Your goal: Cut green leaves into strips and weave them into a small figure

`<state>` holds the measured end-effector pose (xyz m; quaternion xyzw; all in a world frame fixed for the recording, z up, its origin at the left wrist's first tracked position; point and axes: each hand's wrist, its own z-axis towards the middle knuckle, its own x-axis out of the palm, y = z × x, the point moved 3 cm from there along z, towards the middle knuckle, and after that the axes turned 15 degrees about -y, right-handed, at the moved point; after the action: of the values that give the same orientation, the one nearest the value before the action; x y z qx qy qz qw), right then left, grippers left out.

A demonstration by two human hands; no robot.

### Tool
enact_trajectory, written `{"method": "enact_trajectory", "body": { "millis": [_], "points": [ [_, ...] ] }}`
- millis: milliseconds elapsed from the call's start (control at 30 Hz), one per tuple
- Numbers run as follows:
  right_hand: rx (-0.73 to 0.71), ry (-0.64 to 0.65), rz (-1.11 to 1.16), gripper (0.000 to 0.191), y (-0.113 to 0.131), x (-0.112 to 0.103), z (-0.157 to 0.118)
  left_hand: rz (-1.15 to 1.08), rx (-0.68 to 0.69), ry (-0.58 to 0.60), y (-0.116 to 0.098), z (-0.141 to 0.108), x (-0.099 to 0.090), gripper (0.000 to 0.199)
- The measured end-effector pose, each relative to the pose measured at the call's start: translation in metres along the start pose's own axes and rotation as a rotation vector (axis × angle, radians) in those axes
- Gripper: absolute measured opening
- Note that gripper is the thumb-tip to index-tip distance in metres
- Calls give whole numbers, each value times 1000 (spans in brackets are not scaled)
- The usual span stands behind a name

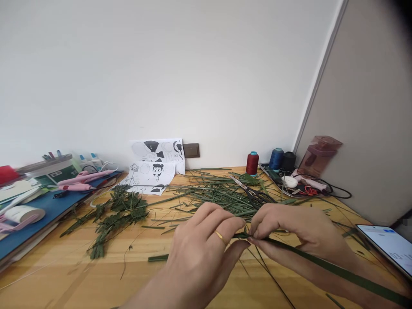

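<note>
My left hand point(206, 249), with a gold ring on one finger, pinches a small folded piece of green leaf point(241, 234) near the table's middle. Close against it, my right hand point(289, 234) pinches the same leaf work from the other side. A long green leaf strip point(334, 267) runs from between the fingertips across my right hand to the lower right. Thin dark strands hang below the fingers. Behind my hands lies a pile of cut green strips point(212, 194), with black-handled scissors point(254, 195) on it.
Woven green leaf pieces point(124, 210) lie left on the wooden table point(96, 283). Printed sheets point(154, 171) lean at the wall. A red thread spool point(252, 164) and a tray of tools point(277, 184) stand at back right. A phone point(386, 244) lies right; pink glue guns point(80, 180) lie left.
</note>
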<state>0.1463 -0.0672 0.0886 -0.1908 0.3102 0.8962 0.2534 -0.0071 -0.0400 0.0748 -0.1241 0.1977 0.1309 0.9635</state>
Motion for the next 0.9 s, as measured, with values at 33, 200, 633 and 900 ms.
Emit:
{"method": "enact_trajectory", "body": {
  "millis": [33,200,633,900],
  "points": [
    [-12,6,15,11,1,1,0,5,8,-4,-1,0,0,21],
    [-65,33,70,13,4,0,1,-89,-9,-50,-4,1,-2,11],
    [-7,108,141,11,1,-5,-4,-265,-2,-101,-6,1,0,16],
    [35,93,85,8,3,-5,-4,-158,27,-158,-11,5,-3,13]
  ]
}}
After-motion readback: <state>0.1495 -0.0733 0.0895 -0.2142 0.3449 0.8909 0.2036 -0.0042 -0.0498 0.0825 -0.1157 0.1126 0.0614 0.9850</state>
